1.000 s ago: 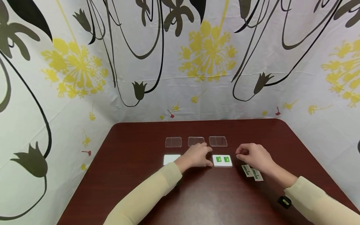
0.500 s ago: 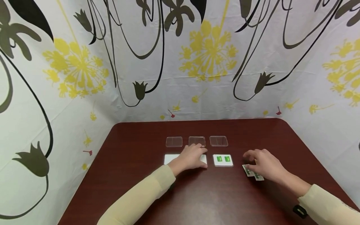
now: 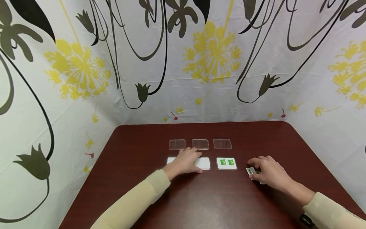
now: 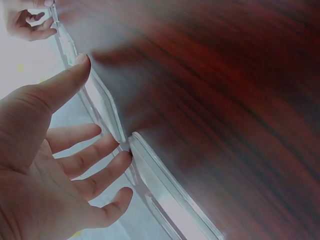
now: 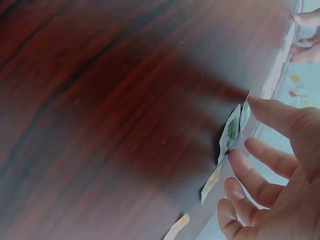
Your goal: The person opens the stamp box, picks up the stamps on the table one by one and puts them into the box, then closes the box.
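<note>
In the head view my left hand [image 3: 185, 161], fingers spread, is over the left and middle of a front row of shallow clear plastic cases. The left case [image 3: 170, 160] and the middle case [image 3: 204, 163] hold plain white inserts. In the right case [image 3: 226, 163], two green stamps lie side by side on white. My right hand [image 3: 271, 171] is low over loose stamps [image 3: 250, 170] on the table, thumb and forefinger on either side of one. The right wrist view shows the thumb tip right at a green stamp [image 5: 231, 131], with the other fingers loosely bent beside it.
Three clear lids [image 3: 177, 144] lie in a row behind the cases on the dark red wooden table [image 3: 217, 197]. More stamps [image 5: 212, 184] lie beneath the right fingers in the right wrist view. A flower-printed curtain [image 3: 200, 105] stands behind the table.
My left hand has drawn back left, uncovering the middle case. My right hand has moved right and toward me, down onto the loose stamps.
</note>
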The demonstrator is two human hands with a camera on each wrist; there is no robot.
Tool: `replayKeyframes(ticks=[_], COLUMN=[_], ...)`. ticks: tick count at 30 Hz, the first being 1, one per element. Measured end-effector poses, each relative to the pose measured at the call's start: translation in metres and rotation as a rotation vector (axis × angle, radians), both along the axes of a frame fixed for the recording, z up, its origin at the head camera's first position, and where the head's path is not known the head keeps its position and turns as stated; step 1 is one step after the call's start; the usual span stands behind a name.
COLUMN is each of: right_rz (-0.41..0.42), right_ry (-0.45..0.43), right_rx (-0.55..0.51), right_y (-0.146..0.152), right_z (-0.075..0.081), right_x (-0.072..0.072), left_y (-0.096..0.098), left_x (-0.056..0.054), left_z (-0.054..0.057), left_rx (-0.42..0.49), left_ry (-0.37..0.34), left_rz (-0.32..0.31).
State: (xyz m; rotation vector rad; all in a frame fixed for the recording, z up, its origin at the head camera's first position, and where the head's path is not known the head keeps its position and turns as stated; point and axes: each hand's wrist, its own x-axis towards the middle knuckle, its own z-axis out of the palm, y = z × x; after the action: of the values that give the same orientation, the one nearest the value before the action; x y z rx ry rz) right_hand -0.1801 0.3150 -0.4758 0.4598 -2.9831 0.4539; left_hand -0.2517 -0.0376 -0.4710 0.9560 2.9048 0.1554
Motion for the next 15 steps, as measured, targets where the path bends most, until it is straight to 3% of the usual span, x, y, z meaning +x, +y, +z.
replayKeyframes(ticks=[7,15], right_rz=[0.012,-0.042], right_ry=[-0.098,-0.188], right_rx=[-0.087,-0.149], right_y=[-0.002,-0.004], right_z=[0.002,0.003], right_x=[-0.004,-0.002], left_y=[-0.010,-0.018], left_x=[0.001,0.002], left_z=[0.000,0.000], left_rx=[0.020,0.049], left_ry=[-0.017,-0.022], left_rz=[0.011,0.002])
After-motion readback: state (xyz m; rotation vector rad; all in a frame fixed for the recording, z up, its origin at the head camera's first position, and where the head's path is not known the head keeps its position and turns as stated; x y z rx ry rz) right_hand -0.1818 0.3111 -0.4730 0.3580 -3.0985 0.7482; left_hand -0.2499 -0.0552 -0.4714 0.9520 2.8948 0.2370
